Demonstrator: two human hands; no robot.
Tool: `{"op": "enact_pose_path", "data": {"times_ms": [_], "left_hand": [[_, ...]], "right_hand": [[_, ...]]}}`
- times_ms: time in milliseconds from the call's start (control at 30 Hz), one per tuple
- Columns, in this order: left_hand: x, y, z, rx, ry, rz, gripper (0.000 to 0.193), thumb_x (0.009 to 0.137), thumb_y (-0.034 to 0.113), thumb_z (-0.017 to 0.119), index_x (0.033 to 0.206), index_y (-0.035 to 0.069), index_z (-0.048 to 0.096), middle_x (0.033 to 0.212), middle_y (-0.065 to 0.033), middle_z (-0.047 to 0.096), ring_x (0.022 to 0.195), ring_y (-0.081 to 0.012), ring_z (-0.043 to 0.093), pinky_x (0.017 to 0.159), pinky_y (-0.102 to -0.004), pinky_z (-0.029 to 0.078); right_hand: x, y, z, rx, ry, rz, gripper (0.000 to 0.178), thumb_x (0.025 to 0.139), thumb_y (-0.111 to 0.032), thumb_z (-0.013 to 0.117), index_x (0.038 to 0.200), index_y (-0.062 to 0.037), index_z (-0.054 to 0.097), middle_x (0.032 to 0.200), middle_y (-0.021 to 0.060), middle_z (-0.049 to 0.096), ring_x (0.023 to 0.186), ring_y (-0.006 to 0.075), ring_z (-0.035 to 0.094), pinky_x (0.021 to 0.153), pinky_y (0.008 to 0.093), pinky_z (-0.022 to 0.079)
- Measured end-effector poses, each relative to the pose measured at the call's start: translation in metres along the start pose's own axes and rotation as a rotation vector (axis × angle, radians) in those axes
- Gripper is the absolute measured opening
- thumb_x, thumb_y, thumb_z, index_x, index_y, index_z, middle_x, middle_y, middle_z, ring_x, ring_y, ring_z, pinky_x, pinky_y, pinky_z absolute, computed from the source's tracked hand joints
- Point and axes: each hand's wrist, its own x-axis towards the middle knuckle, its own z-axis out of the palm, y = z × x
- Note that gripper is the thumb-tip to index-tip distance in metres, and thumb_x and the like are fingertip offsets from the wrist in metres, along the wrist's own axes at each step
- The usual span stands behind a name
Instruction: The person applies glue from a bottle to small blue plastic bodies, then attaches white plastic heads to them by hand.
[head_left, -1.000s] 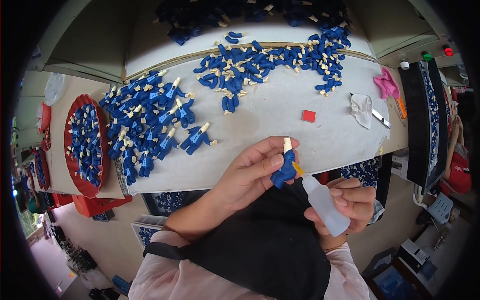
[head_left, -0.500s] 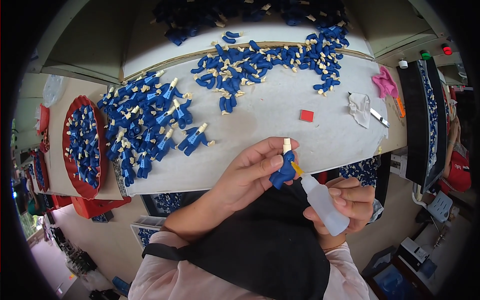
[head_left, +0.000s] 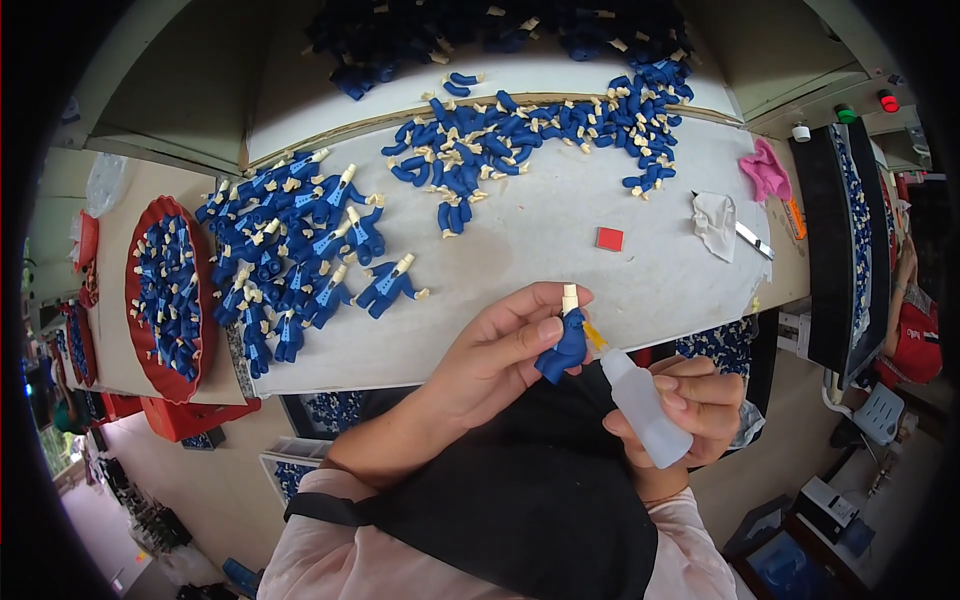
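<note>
Between the fingers of my left hand [head_left: 497,345] is a blue doll body [head_left: 563,350] with a cream neck peg pointing up, held above the table's near edge. My right hand [head_left: 698,408] is wrapped round a translucent white squeeze bottle [head_left: 648,410], tilted so its yellow nozzle [head_left: 596,337] points up and left at the doll body's side. The nozzle tip is very close to the body; whether they touch I cannot tell. Left of my hands lies a pile of similar doll bodies [head_left: 328,290], with arms and light-blue fronts.
Loose blue arms with cream hands [head_left: 470,150] spread along the table's far side. A red scalloped tray [head_left: 134,330] of blue parts stands at the left. A small red block [head_left: 610,239], white cloth [head_left: 714,222], knife blade [head_left: 754,241] and pink cloth [head_left: 767,172] lie toward the right.
The bottle's nozzle has drawn slightly away from the doll body's side. My left hand and the doll body have shifted a little left and down. Both grips are unchanged.
</note>
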Motion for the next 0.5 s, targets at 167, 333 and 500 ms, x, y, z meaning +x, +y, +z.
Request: {"op": "enact_pose_path", "data": {"times_ms": [167,333,500], "left_hand": [[-0.0012,0.0009,0.0002,0.018,0.02,0.042,0.032,0.084,0.014,0.049,0.113,0.001,0.042,0.097,-0.004,0.051,0.083,-0.0108,0.053,0.075,-0.0227,0.042],[0.0001,-0.0004,-0.0008,0.081,0.03,0.1,0.03,0.083,0.012,0.051,0.11,0.002,0.044,0.099,-0.0022,0.05,0.083,-0.0083,0.051,0.075,-0.0211,0.041],[-0.0016,-0.0007,-0.0014,0.132,0.079,0.13,0.029,0.083,0.011,0.051,0.11,0.003,0.045,0.103,-0.0014,0.05,0.086,-0.0045,0.048,0.074,-0.0186,0.039]], "right_hand": [[0.0016,-0.0002,0.0014,-0.007,0.007,-0.008,0.047,0.052,-0.014,0.079,0.085,-0.005,0.047,0.077,0.0051,0.043,0.058,0.0143,0.048,0.05,0.0219,0.044],[-0.0014,0.0005,0.0013,-0.008,0.004,-0.005,0.047,0.052,-0.014,0.08,0.085,-0.005,0.047,0.077,0.0051,0.043,0.059,0.0144,0.048,0.049,0.022,0.043],[-0.0023,0.0008,0.0001,0.024,-0.015,0.0,0.048,0.052,-0.012,0.079,0.085,-0.0051,0.047,0.078,0.0053,0.043,0.059,0.014,0.047,0.048,0.0228,0.044]]}}
